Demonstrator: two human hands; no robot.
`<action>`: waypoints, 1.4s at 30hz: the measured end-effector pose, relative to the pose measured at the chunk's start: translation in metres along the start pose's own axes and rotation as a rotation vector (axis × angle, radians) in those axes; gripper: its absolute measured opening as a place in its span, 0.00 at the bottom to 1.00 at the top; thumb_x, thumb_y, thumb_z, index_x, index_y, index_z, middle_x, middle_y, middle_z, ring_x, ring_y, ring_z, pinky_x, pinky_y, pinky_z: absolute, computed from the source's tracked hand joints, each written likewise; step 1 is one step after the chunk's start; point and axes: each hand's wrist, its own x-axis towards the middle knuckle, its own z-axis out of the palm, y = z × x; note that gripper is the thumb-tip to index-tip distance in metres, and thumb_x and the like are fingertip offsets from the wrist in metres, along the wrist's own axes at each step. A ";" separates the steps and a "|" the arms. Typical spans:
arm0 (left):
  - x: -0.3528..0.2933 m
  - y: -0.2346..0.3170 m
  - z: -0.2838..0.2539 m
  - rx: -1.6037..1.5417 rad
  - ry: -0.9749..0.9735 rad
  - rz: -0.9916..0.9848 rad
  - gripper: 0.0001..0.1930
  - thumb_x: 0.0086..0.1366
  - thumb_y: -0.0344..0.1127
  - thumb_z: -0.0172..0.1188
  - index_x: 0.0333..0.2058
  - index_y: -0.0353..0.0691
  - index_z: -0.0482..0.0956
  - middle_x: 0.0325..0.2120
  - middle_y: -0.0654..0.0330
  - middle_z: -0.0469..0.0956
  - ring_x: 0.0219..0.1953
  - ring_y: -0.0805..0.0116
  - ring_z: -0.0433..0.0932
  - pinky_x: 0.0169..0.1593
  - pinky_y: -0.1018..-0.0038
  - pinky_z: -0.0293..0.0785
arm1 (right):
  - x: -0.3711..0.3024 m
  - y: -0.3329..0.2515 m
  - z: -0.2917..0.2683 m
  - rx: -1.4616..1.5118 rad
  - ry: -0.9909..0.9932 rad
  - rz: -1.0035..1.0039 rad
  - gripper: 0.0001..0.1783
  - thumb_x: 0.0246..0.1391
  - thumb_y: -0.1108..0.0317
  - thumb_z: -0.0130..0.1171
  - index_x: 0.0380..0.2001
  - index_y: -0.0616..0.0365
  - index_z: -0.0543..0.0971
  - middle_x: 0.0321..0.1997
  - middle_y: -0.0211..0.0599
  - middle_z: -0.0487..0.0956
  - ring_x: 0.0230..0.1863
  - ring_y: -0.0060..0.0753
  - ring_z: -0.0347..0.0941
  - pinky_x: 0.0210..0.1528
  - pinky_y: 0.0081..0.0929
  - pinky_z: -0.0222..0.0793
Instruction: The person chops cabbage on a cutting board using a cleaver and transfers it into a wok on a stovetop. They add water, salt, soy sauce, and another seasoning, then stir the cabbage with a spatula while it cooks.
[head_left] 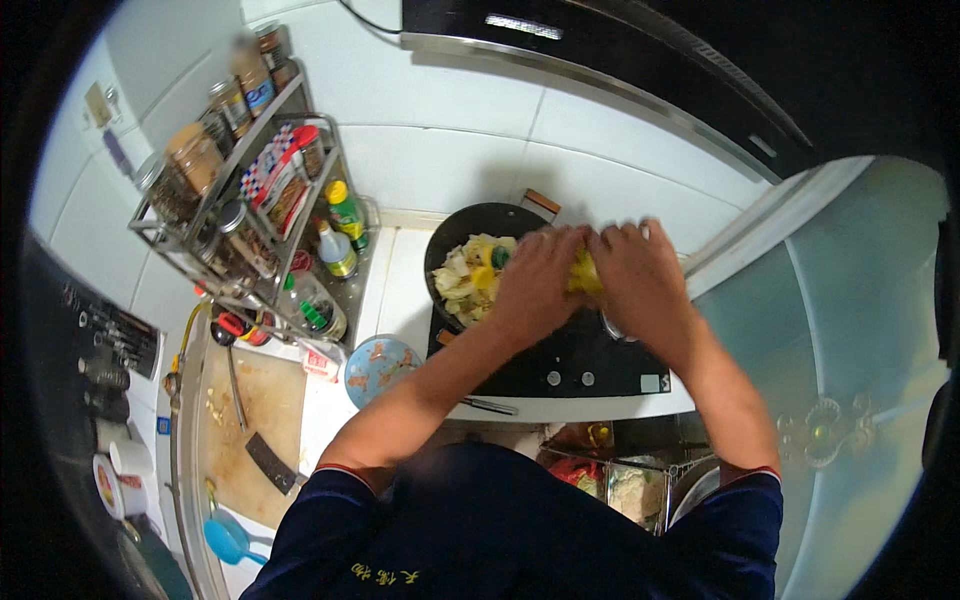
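Observation:
Both my hands are raised over the stove, at the right side of a dark wok (478, 215). Pale chopped vegetable pieces, cabbage-like, lie in the wok (460, 272). Between my hands is a yellow bottle (586, 272), tilted toward the wok, with its green-and-yellow cap end showing past my left hand. My left hand (545, 275) is closed round the cap-end half of the bottle. Closed on its other end is my right hand (640, 270). My fingers hide most of the bottle, and I cannot tell whether anything pours out.
A blue plate (363, 392) with food remnants sits left of the black cooktop (560, 375). Farther left stand a metal spice rack (290, 225) and a cutting board (225, 480) bearing a cleaver (268, 462) and a ladle (236, 385). A range hood (600, 70) overhangs the stove.

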 end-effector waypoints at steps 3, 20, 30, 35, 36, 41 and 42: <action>0.019 -0.020 -0.008 -0.154 0.050 -0.077 0.41 0.57 0.41 0.75 0.66 0.41 0.64 0.57 0.44 0.73 0.59 0.47 0.74 0.62 0.56 0.72 | 0.006 0.021 -0.007 0.339 0.349 0.200 0.52 0.38 0.59 0.80 0.67 0.55 0.67 0.64 0.46 0.72 0.63 0.47 0.71 0.68 0.47 0.65; 0.075 -0.075 -0.030 -0.470 -0.044 -0.273 0.27 0.56 0.31 0.74 0.53 0.33 0.75 0.45 0.49 0.84 0.49 0.58 0.83 0.54 0.64 0.79 | 0.086 0.015 0.084 1.431 0.464 0.306 0.26 0.46 0.60 0.78 0.46 0.59 0.80 0.44 0.39 0.85 0.48 0.35 0.83 0.52 0.36 0.80; 0.055 -0.074 -0.028 -0.457 -0.017 -0.321 0.24 0.60 0.26 0.69 0.55 0.35 0.75 0.48 0.56 0.82 0.52 0.65 0.79 0.59 0.66 0.75 | 0.093 0.012 0.110 1.333 0.385 0.186 0.32 0.45 0.58 0.79 0.50 0.61 0.79 0.48 0.46 0.84 0.49 0.38 0.82 0.52 0.37 0.80; 0.063 -0.080 -0.048 -0.550 -0.254 -0.296 0.28 0.60 0.31 0.72 0.59 0.35 0.73 0.52 0.55 0.80 0.56 0.62 0.77 0.62 0.65 0.73 | 0.088 0.017 0.105 1.417 0.325 0.199 0.36 0.43 0.56 0.80 0.53 0.61 0.77 0.51 0.47 0.82 0.51 0.41 0.81 0.53 0.39 0.79; 0.065 -0.079 -0.051 -0.577 -0.259 -0.298 0.29 0.60 0.31 0.73 0.58 0.35 0.74 0.52 0.55 0.80 0.55 0.64 0.77 0.61 0.65 0.73 | 0.088 0.017 0.105 1.450 0.344 0.186 0.37 0.42 0.56 0.81 0.52 0.61 0.77 0.51 0.47 0.82 0.51 0.41 0.81 0.53 0.38 0.79; 0.065 -0.084 -0.043 -0.568 -0.189 -0.371 0.26 0.59 0.33 0.75 0.55 0.34 0.78 0.47 0.59 0.84 0.48 0.72 0.79 0.55 0.69 0.76 | 0.095 0.019 0.109 1.399 0.283 0.223 0.36 0.42 0.57 0.81 0.51 0.62 0.77 0.49 0.46 0.83 0.50 0.39 0.82 0.52 0.39 0.81; 0.064 -0.083 -0.042 -0.546 -0.171 -0.391 0.25 0.59 0.33 0.74 0.54 0.34 0.79 0.45 0.60 0.84 0.47 0.73 0.79 0.54 0.70 0.76 | 0.096 0.018 0.109 1.383 0.270 0.243 0.36 0.42 0.57 0.81 0.51 0.62 0.77 0.48 0.46 0.83 0.50 0.39 0.82 0.52 0.39 0.81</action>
